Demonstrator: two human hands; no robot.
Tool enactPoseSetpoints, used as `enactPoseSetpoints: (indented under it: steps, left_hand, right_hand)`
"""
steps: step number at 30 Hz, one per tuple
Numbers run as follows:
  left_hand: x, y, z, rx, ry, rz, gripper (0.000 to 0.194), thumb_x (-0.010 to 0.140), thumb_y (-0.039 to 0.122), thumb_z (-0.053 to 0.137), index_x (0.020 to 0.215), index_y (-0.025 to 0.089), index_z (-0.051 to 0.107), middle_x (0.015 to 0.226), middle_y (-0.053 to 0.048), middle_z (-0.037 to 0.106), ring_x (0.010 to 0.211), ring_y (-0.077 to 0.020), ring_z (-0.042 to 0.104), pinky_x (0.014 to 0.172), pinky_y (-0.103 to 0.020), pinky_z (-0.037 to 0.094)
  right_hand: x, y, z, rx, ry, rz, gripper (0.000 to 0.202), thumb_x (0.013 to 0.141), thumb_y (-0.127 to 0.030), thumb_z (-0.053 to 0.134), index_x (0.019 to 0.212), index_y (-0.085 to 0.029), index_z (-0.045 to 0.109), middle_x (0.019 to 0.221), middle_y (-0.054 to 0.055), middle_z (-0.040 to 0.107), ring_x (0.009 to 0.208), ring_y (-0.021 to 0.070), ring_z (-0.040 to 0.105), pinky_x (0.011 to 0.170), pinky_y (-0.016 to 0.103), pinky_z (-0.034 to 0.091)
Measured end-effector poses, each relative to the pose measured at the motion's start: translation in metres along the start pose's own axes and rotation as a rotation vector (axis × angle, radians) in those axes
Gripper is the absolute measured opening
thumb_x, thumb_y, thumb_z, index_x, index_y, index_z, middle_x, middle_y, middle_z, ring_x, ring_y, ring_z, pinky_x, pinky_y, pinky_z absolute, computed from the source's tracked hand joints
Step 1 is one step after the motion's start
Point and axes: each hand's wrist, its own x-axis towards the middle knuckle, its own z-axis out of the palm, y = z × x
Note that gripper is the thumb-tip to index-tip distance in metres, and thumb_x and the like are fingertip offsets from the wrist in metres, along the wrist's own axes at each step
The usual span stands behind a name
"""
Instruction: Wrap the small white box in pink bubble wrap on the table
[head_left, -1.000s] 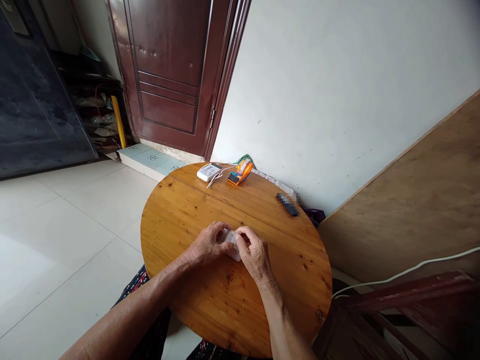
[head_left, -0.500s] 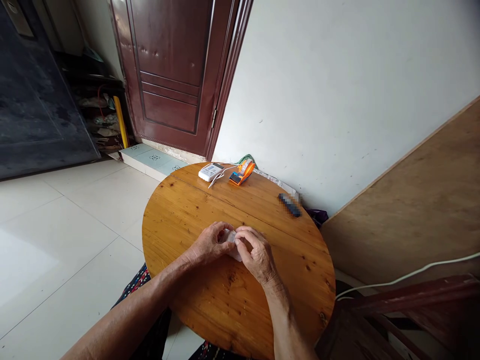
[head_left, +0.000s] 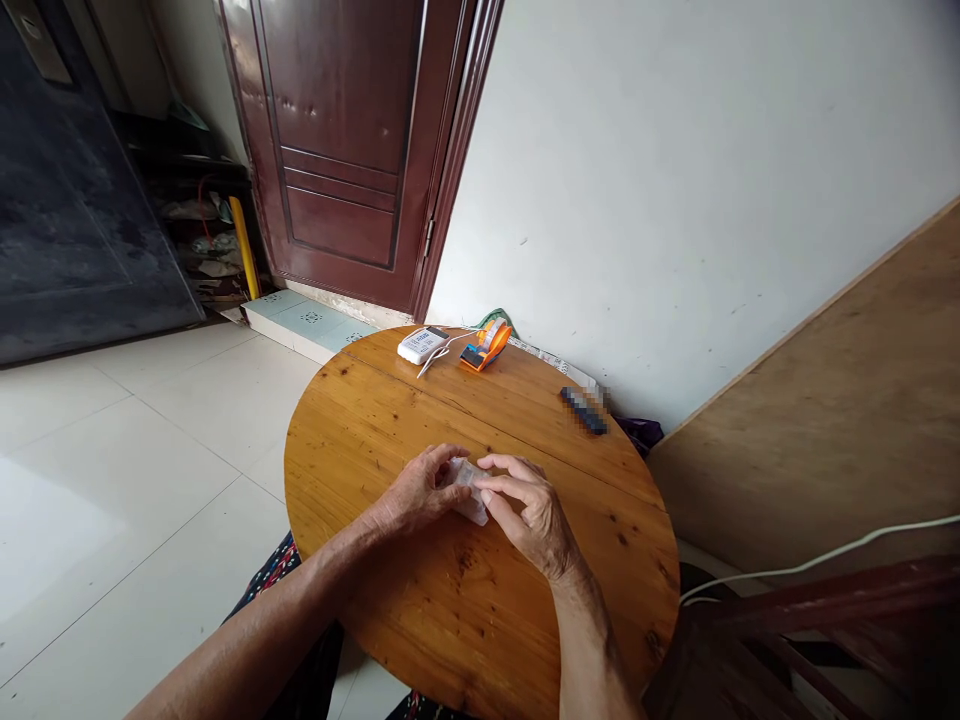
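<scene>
A small, translucent whitish packet point(head_left: 470, 505) lies at the middle of the round wooden table point(head_left: 450, 630). My left hand point(head_left: 424, 490) is closed on its left side, thumb in front and fingers behind. On the packet's right edge, my right hand point(head_left: 532, 510) has its thumb and index finger close together, with the other fingers raised and apart. Whether a bit of the packet is pinched between them is too small to tell.
Toward the table's far edge are a white device point(head_left: 422, 345) with a cable and an orange tape dispenser point(head_left: 486, 345). A dark, blurred object point(head_left: 583, 410) lies at the right. The wall point(head_left: 637, 200) stands behind.
My right hand has shifted slightly right and its fingers have spread a little, so more of the packet shows. My left hand stays almost in the same place.
</scene>
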Motion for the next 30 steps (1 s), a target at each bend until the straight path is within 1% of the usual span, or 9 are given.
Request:
enactPoseSetpoints:
  steps: [2,4,7,10,13,16,20,25,30]
  left_hand:
    - [-0.001,-0.003,0.001,0.022,0.008,0.049,0.041,0.079,0.022,0.067,0.12,0.021,0.062,0.125,-0.01,0.053,0.103,-0.0207,0.058,0.086,-0.033,0.052]
    - [-0.002,-0.005,0.001,0.04,0.007,0.106,0.036,0.082,0.022,0.066,0.118,0.023,0.065,0.14,-0.011,0.042,0.126,-0.0271,0.048,0.093,-0.035,0.051]
    - [-0.003,-0.004,0.0,0.085,-0.02,0.17,0.027,0.085,0.021,0.062,0.111,0.022,0.07,0.143,-0.012,0.04,0.142,-0.0297,0.03,0.101,-0.039,0.048]
    - [-0.003,-0.002,-0.001,0.138,-0.023,0.197,0.024,0.087,0.022,0.062,0.108,0.023,0.072,0.139,-0.013,0.046,0.141,-0.0293,0.033,0.105,-0.041,0.046]
    - [-0.004,-0.002,0.0,0.149,-0.001,0.205,0.023,0.087,0.022,0.062,0.107,0.023,0.072,0.137,-0.012,0.048,0.139,-0.0292,0.037,0.1,-0.04,0.05]
    - [-0.004,-0.001,0.0,0.157,0.008,0.196,0.02,0.085,0.021,0.062,0.102,0.022,0.073,0.138,-0.012,0.047,0.135,-0.0288,0.042,0.097,-0.039,0.052]
    - [-0.005,0.002,0.001,0.22,0.018,0.173,0.017,0.083,0.019,0.063,0.096,0.022,0.074,0.142,-0.011,0.044,0.12,-0.0261,0.054,0.098,-0.041,0.051]
    - [-0.005,0.002,0.003,0.233,0.029,0.187,0.017,0.082,0.017,0.063,0.092,0.023,0.075,0.141,-0.007,0.047,0.12,-0.024,0.054,0.098,-0.039,0.05]
    - [-0.004,-0.002,0.005,0.247,0.07,0.217,0.013,0.082,0.018,0.064,0.09,0.02,0.074,0.139,-0.011,0.048,0.121,-0.0259,0.053,0.095,-0.04,0.051]
  right_hand:
    - [0.0,0.0,-0.001,0.006,-0.009,0.007,0.02,0.083,-0.022,0.058,0.086,-0.027,0.077,0.107,0.006,0.07,0.099,0.0233,0.064,0.09,0.04,0.048]
    - [0.0,-0.001,-0.001,0.011,-0.009,0.011,0.019,0.083,-0.022,0.058,0.087,-0.027,0.077,0.107,0.006,0.07,0.1,0.0235,0.064,0.091,0.04,0.048]
    - [0.0,-0.002,-0.001,0.015,-0.008,0.013,0.019,0.083,-0.022,0.058,0.086,-0.026,0.077,0.109,0.007,0.07,0.101,0.0238,0.064,0.092,0.04,0.048]
    - [0.0,-0.003,-0.001,0.023,-0.013,0.043,0.02,0.083,-0.022,0.058,0.083,-0.026,0.077,0.113,0.007,0.069,0.104,0.0247,0.063,0.093,0.041,0.047]
    - [0.0,-0.003,-0.002,0.063,-0.021,0.077,0.019,0.082,-0.022,0.058,0.082,-0.025,0.077,0.114,0.007,0.068,0.105,0.0249,0.063,0.094,0.04,0.048]
    - [0.0,-0.001,-0.002,0.091,-0.025,0.094,0.018,0.083,-0.023,0.059,0.081,-0.025,0.077,0.114,0.008,0.068,0.105,0.0247,0.063,0.095,0.04,0.048]
    - [0.0,-0.001,-0.001,0.115,-0.04,0.115,0.018,0.084,-0.025,0.058,0.077,-0.024,0.075,0.113,0.008,0.068,0.106,0.0252,0.063,0.095,0.04,0.047]
    - [0.002,-0.003,0.001,0.178,-0.051,0.164,0.017,0.082,-0.025,0.059,0.07,-0.023,0.071,0.11,0.008,0.068,0.105,0.0245,0.063,0.096,0.038,0.046]
    - [0.002,0.007,0.007,0.236,0.073,0.339,0.014,0.08,-0.033,0.061,0.074,-0.022,0.066,0.111,0.01,0.068,0.106,0.0256,0.063,0.096,0.041,0.046]
